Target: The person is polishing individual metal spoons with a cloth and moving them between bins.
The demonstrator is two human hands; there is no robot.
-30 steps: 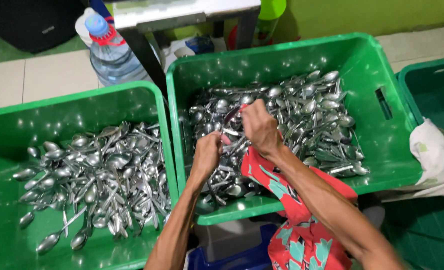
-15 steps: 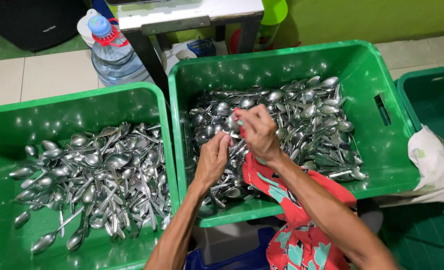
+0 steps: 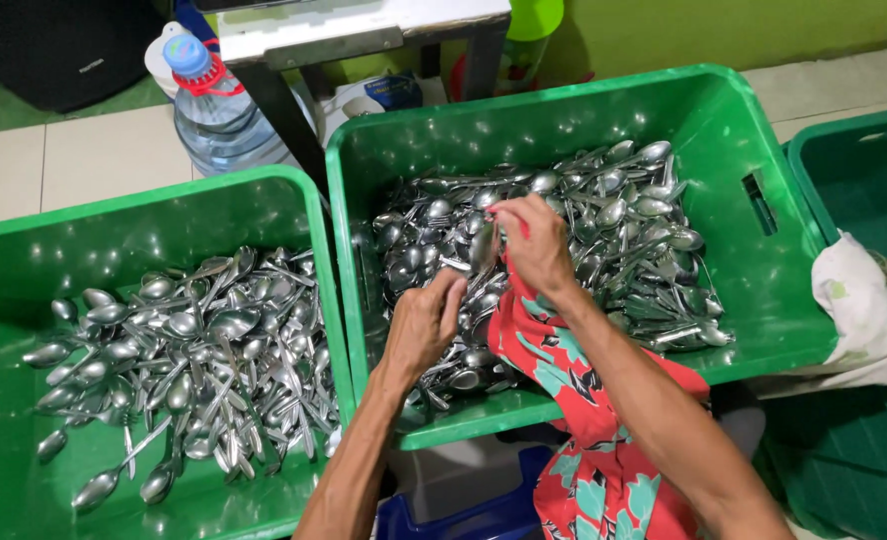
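Two green plastic crates hold heaps of metal spoons. My left hand (image 3: pixel 424 322) is closed around the handle end of a spoon (image 3: pixel 481 250) over the middle crate (image 3: pixel 764 290). My right hand (image 3: pixel 532 240) pinches a red patterned cloth (image 3: pixel 539 345) around the same spoon's bowl. The cloth hangs down over the crate's front rim to my lap. Below both hands lies the pile of spoons (image 3: pixel 614 230) in this crate. The left crate (image 3: pixel 24 470) holds another spread of spoons (image 3: pixel 194 360).
A third green crate (image 3: pixel 864 170) stands at the right with a white cloth (image 3: pixel 859 315) draped on its edge. Behind the crates are a large water bottle with a blue cap (image 3: pixel 214 110) and a dark table leg (image 3: pixel 284 110). A blue object (image 3: pixel 464 515) lies below the middle crate.
Both hands have risen slightly from the pile. The right hand has drawn the cloth up around the spoon while the left hand has shifted along its handle.
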